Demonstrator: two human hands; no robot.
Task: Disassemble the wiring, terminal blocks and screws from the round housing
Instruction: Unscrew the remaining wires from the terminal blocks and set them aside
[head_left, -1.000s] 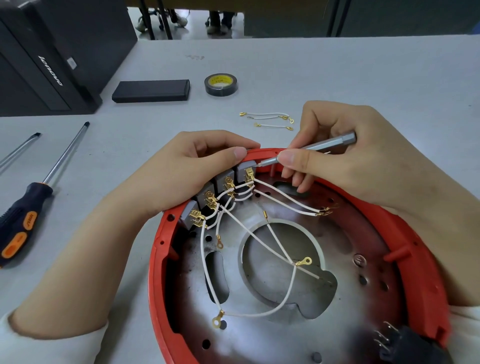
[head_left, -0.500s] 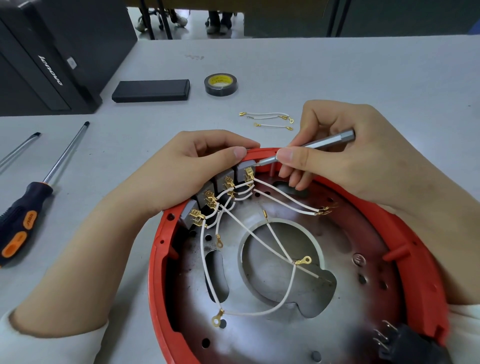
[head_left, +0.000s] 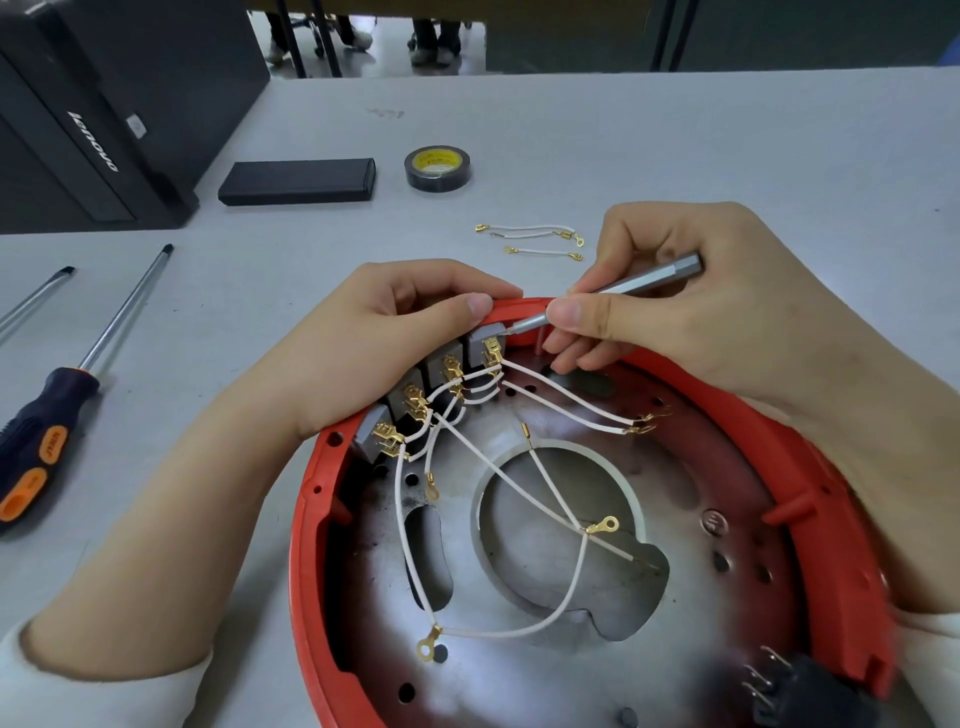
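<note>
Head view: round red plastic housing (head_left: 306, 545) with a dull metal floor lies on the grey table (head_left: 675, 156), close to the camera. Inside it, along the upper-left wall, sits a row of four grey terminal blocks (head_left: 441, 366) with brass tabs, and thin white wires (head_left: 571, 587) with brass ring and spade ends run from them across the floor and over the large round opening in the metal plate. A black plug part (head_left: 800, 691) sits at the housing's lower right edge, blurred.

The left hand (head_left: 374, 343) curls over the rim, thumb pressing on the blocks' tops, gripping the housing wall. The right hand (head_left: 691, 312) pinches a slim silver metal screwdriver (head_left: 623, 288) between thumb and fingers; its tip meets the topmost block.

On the table beyond the rim lie two loose short white wires (head_left: 530, 238), a roll of black tape (head_left: 437, 167) and a flat black case (head_left: 298, 181). At left lie a black-and-orange-handled screwdriver (head_left: 47, 441) and a second steel shaft (head_left: 36, 296), near a black computer tower (head_left: 104, 104).
</note>
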